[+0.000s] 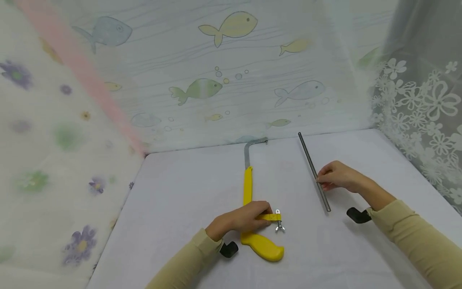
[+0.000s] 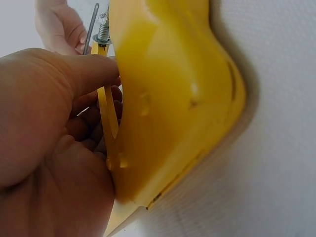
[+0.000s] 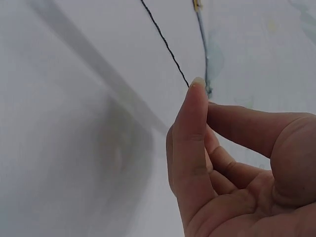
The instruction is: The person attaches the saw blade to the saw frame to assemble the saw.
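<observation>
A hacksaw frame (image 1: 247,188) with a yellow handle (image 1: 261,245) lies on the white table (image 1: 180,200). My left hand (image 1: 265,214) grips its yellow guard bar beside the wing nut (image 1: 278,226). In the left wrist view my fingers (image 2: 94,106) curl through the handle (image 2: 173,98) below the threaded bolt (image 2: 102,30). To the right lies a long grey saw blade (image 1: 309,160). My right hand (image 1: 320,180) pinches it near its middle. The right wrist view shows the blade (image 3: 165,44) edge-on as a thin dark line that runs behind a fingertip (image 3: 197,84).
A fish-print sheet (image 1: 223,80) hangs behind the table, a flowered sheet (image 1: 54,160) at the left, a lace curtain (image 1: 426,112) at the right. Black wrist mounts (image 1: 229,249) (image 1: 358,215) sit under both sleeves. The frame's grey metal end (image 1: 257,141) reaches the back edge.
</observation>
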Tool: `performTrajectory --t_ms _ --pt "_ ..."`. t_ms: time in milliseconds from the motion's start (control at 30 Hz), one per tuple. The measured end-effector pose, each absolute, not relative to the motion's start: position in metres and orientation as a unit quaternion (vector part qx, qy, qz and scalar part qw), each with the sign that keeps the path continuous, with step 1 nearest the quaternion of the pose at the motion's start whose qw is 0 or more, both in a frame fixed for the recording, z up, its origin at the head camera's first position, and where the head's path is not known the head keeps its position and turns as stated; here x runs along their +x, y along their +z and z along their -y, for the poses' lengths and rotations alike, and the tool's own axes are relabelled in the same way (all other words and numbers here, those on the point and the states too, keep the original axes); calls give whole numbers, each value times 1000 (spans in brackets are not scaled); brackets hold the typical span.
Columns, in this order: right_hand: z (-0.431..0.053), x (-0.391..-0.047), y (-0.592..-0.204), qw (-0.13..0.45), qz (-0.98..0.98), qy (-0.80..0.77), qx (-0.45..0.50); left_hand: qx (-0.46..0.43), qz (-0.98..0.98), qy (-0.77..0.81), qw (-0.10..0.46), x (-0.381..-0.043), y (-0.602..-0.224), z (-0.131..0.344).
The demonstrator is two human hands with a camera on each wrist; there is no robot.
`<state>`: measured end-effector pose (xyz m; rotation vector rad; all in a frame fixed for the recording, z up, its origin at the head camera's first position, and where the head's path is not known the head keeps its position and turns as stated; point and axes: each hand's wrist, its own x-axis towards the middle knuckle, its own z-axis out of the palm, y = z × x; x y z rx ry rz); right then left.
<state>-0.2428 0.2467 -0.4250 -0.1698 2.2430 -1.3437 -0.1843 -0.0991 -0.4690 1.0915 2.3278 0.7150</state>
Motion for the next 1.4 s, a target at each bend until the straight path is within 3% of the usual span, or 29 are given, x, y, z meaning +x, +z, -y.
performTrajectory --t_ms 533,1400 --pt "-225 -236 -432 284 -783 -541 -114 386 -847 266 248 -182 -474 98" --pt "-204 -248 -434 305 -767 -552 -117 399 -844 265 243 -184 -471 98"
